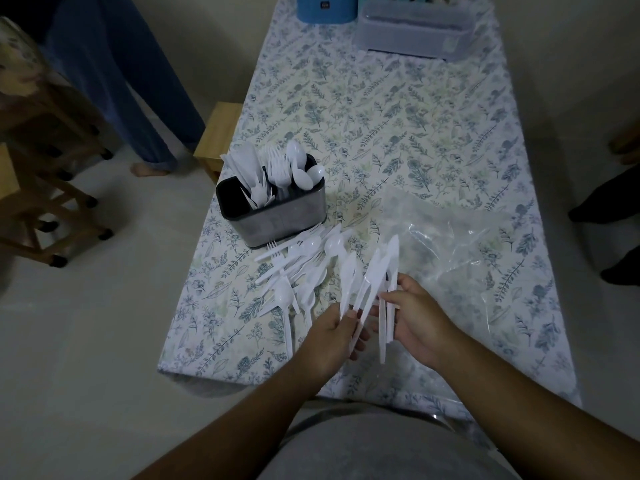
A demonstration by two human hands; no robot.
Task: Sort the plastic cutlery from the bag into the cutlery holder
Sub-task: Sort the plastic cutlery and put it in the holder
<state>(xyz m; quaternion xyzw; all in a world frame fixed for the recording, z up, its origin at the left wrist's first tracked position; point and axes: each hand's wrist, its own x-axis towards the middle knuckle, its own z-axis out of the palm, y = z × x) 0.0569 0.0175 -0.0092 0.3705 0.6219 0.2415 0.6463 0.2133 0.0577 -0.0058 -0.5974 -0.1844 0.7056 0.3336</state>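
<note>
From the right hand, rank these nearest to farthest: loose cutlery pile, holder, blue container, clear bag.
1. Clear bag, just beyond the right hand.
2. Cutlery pile, to its left.
3. Holder, beyond the pile, left.
4. Blue container, far table end.

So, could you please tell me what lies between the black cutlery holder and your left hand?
In the head view, a loose pile of white plastic cutlery lies on the floral tablecloth between them.

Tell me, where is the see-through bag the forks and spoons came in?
In the head view, the clear bag lies flat on the flowery tablecloth, on the right side, just beyond the right hand and to the right of the cutlery holder.
</note>
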